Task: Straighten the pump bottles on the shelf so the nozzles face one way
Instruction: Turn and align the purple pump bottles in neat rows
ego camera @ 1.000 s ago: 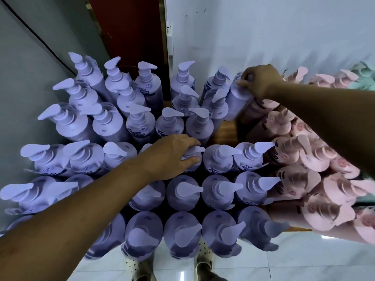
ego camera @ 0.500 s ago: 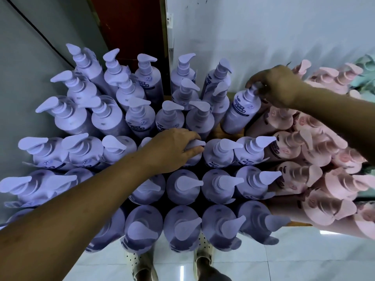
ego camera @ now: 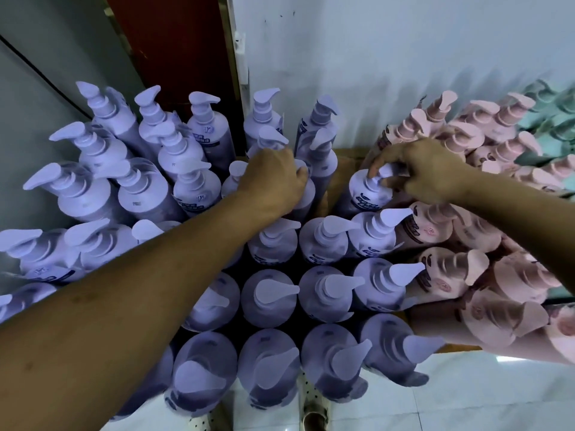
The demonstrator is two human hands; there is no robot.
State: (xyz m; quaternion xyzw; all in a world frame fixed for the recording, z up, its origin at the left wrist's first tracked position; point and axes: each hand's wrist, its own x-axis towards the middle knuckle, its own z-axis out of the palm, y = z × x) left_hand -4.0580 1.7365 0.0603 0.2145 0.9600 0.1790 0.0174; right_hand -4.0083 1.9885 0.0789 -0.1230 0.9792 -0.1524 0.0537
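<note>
Toward one o'clock on the brown wooden shelf (ego camera: pixel 347 161), a round-shouldered lilac plastic pump bottle (ego camera: pixel 362 194) stands in a gap between the lilac block and the pink one, its printed label facing the viewer. The right grip (ego camera: pixel 426 174) pinches its flat pump head from above. At twelve o'clock the left grip (ego camera: pixel 273 181) is curled tight over the top of a neighbouring lilac bottle (ego camera: pixel 306 197), hiding that nozzle. By my judgement the job is partway done: the near lilac rows (ego camera: pixel 326 293) at six o'clock already aim their paddle-shaped nozzles toward three o'clock, while the lilac cluster (ego camera: pixel 68 194) at nine and ten o'clock points the opposite way and the back row is mixed. Matte pink pump bottles (ego camera: pixel 448 269) crowd three o'clock, leaning; pale green bottles (ego camera: pixel 553 126) sit at two o'clock against the white wall (ego camera: pixel 404 42).
</note>
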